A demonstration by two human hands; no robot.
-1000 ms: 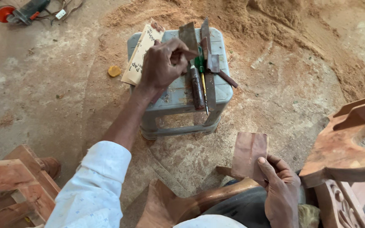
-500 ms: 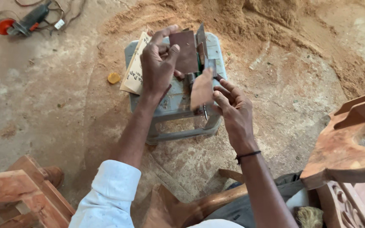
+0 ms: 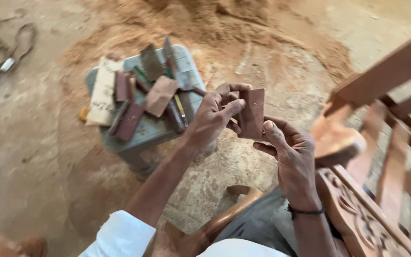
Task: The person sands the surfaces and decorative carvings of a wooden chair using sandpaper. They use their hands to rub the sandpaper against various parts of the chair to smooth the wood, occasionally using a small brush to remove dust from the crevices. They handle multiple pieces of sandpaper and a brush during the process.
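- As I look down through the head camera, the left hand (image 3: 213, 116) and the right hand (image 3: 288, 154) meet over a reddish-brown sandpaper sheet (image 3: 252, 113), held upright between them in front of the person's lap.
- Left hand: thumb and fingers are pinched on the sheet's left edge, the thumb pressed to its near face.
- Right hand: the thumb tip touches the sheet's lower right corner; the fingers curl loosely behind it, and I cannot tell how firmly they grip.
- Sandpaper sheet: roughly rectangular, dusty, clear of every surface, just to the right of the stool.
- Grey plastic stool (image 3: 143, 133): stands on the floor to the left of the hands, its top crowded with things.
- On the stool: a tan sandpaper piece (image 3: 160, 95), darker folded pieces (image 3: 128, 121), a pale paper packet (image 3: 102, 93) at the left edge, and a flat metal blade (image 3: 174, 66) among slim hand tools I cannot identify through the blur.
- Carved wooden chair frame (image 3: 357, 209): rises at the right, close against the right forearm.
- Curved wooden part (image 3: 224, 216): lies across the lap below the hands.
- Sawdust heap (image 3: 205, 19): spreads over the floor behind the stool.
- Cable (image 3: 10, 43): lies at the far left, well apart.
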